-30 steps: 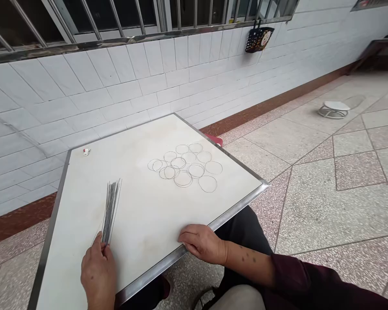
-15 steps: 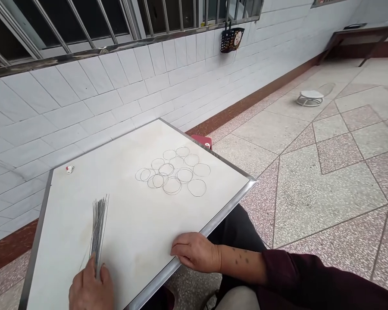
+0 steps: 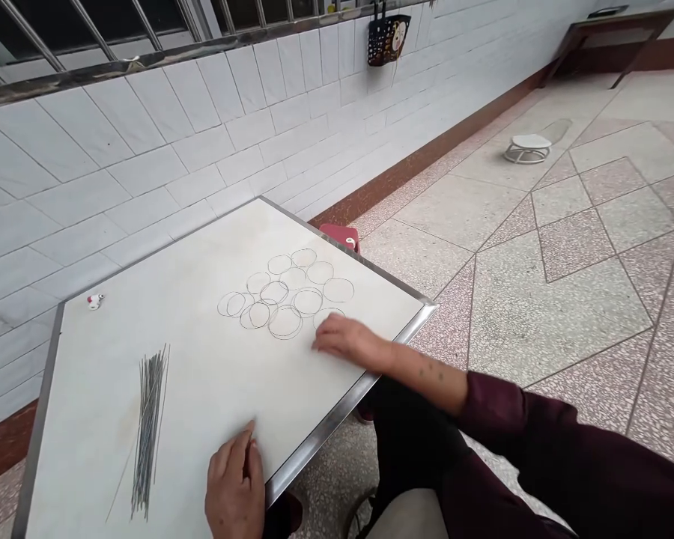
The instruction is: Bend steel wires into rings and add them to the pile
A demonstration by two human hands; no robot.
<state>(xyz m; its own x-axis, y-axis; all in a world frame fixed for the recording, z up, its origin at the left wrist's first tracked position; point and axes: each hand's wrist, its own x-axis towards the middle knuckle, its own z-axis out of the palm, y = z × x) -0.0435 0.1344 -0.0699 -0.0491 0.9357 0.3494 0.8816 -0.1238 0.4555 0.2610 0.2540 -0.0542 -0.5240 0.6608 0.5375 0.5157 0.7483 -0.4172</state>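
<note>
On the white tabletop (image 3: 196,359) lies a cluster of thin wire rings (image 3: 285,305), several of them overlapping. My right hand (image 3: 351,343) reaches over the near right side of the cluster, partly covering the nearest ring. Its fingers are loosely bent and reach toward the left; no held object is visible, and whether the fingertips touch the ring is unclear. A bundle of straight thin metal wires (image 3: 150,430) lies at the left, one wire slanting away from it. My left hand (image 3: 236,483) rests open near the front table edge, right of the bundle, index finger and thumb apart.
A metal strip (image 3: 351,404) edges the table. A small red and white object (image 3: 95,301) lies at its far left corner. Behind are a tiled wall and a hanging dark basket (image 3: 387,39). A red stool (image 3: 340,236) stands beyond the table; a low white chair (image 3: 528,147) is farther off.
My left hand has let go of the wire bundle and moved right. My right hand has moved from the table edge up to the nearest ring. The view has shifted slightly.
</note>
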